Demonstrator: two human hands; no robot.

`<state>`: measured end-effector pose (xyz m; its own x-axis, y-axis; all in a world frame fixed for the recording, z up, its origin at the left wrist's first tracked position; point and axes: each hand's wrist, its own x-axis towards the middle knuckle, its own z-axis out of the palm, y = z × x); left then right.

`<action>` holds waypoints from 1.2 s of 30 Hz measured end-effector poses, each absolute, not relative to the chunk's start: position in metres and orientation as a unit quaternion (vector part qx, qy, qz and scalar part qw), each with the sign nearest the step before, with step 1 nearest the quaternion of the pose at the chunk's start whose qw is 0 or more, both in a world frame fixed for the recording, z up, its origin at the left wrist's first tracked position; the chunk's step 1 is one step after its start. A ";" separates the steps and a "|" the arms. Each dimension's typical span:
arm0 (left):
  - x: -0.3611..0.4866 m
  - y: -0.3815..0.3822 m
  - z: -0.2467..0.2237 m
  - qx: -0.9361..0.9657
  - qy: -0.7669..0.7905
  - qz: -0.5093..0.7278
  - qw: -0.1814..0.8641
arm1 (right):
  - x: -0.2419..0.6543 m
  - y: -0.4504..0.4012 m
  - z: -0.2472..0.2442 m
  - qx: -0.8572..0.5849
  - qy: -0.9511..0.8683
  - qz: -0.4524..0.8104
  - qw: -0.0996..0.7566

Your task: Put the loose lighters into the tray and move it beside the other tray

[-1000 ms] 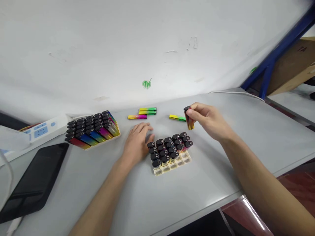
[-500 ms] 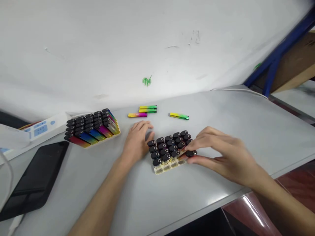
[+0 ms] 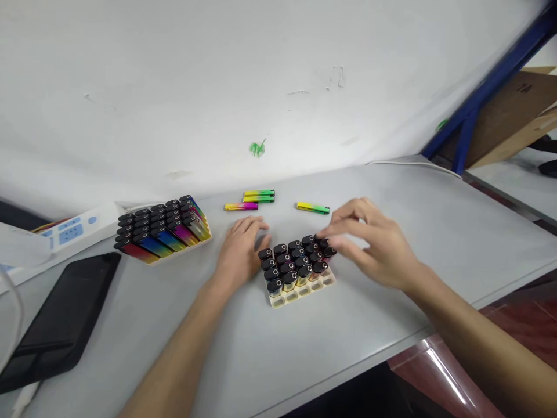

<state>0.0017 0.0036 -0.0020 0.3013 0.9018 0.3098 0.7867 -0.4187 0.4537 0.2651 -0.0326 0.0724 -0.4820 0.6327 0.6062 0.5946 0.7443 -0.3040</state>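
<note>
On the bench (image 3: 365, 337), left hand (image 3: 238, 249) spread; can't tell if your right hand (image 3: 369, 244) pinches. Brushing could tilt the tray's (image 3: 299, 299) two-o'clock lighters (image 3: 330, 252).

A shallow cream tray (image 3: 298, 294) with oval pockets lies flat between the front and back edges of the worktop (image 3: 243, 371), its long side roughly following the front edge. Black-topped lighters (image 3: 301, 261) stand upright in it in close rows, some hidden at the right; bare pockets show along the front. Loose lighters (image 3: 312, 208), yellow-green ones and one yellow-pink, lie on their sides near the back edge.
</note>
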 end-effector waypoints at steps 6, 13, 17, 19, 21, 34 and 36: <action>0.002 0.003 -0.001 0.795 0.534 0.266 0.113 | 0.277 0.033 0.039 -0.573 -0.796 0.038 0.190; 0.004 0.002 0.001 0.791 0.540 0.261 0.120 | 0.297 0.035 0.030 -0.587 -0.729 0.167 0.310; 0.003 0.002 0.001 0.790 0.543 0.259 0.118 | 0.292 0.029 0.043 -0.523 -0.579 0.324 0.534; 0.003 0.003 0.001 0.792 0.541 0.259 0.117 | 0.285 0.027 0.044 -0.476 -0.517 0.405 0.585; 0.002 0.003 0.000 0.793 0.538 0.262 0.115 | 0.276 0.024 0.042 -0.454 -0.484 0.473 0.579; 0.001 0.003 -0.002 0.800 0.530 0.260 0.106 | 0.254 0.016 0.028 -0.498 -0.445 0.577 0.470; 0.001 0.003 -0.003 0.800 0.530 0.262 0.105 | 0.255 0.016 0.028 -0.501 -0.432 0.579 0.476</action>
